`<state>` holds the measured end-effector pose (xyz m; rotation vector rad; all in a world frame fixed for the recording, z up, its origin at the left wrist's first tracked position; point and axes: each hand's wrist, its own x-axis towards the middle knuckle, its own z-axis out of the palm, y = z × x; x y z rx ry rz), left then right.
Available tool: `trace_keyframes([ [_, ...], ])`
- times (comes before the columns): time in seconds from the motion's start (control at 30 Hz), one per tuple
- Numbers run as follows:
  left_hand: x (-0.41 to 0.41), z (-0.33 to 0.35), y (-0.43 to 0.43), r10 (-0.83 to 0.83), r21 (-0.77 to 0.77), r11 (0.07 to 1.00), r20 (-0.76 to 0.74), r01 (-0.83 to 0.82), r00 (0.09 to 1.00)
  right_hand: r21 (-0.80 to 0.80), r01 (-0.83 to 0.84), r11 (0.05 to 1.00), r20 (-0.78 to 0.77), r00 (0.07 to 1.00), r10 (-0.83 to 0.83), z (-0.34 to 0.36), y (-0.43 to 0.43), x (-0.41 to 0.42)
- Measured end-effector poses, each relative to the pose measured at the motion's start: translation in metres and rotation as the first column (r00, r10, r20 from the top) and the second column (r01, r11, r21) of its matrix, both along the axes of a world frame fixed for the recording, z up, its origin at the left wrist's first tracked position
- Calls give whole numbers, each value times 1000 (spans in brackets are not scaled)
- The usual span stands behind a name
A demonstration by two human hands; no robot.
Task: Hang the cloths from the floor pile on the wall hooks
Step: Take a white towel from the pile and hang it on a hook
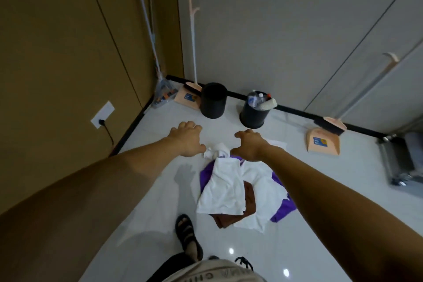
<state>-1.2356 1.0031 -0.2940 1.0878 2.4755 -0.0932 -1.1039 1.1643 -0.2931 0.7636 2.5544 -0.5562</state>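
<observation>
L hand [187,139], R hand [250,147] over pile [219,190] edge, floor [178,201] left

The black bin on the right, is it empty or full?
Not empty. The black bin stands upright with clear plastic bottles and a paper cup poking above its rim.
</observation>
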Motion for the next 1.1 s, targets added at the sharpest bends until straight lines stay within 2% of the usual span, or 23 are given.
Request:
trace_keyframes([
  [0.17, -15, -72, 64, -83, -20, 996, 180, 88, 980, -61, 178, 982, 132, 977, -168, -57, 49, 8],
  [0.33, -29, -166, 110, -118, -58, 989, 270, 139, 956, -160, 306, 939, 194, 942, -274, -149, 88, -3],
  [0.47, -30, -267, 130, -69, -101, 989, 347, 111, 935, -249, 392, 886, 249, 910, -332, -252, 107, -14],
  [0.7, -13, -476, 141, 104, -199, 980, 461, -11, 882, -302, 493, 816, 301, 861, -409, -474, 139, 0],
  [0.9, 5, -628, 150, 128, -193, 980, 479, -38, 868, -235, 578, 781, 350, 800, -487, -643, 152, 16],
  [1.1, 17, -698, 150, 141, -163, 984, 490, -68, 861, -157, 697, 700, 323, 706, -631, -725, 145, 24],
])
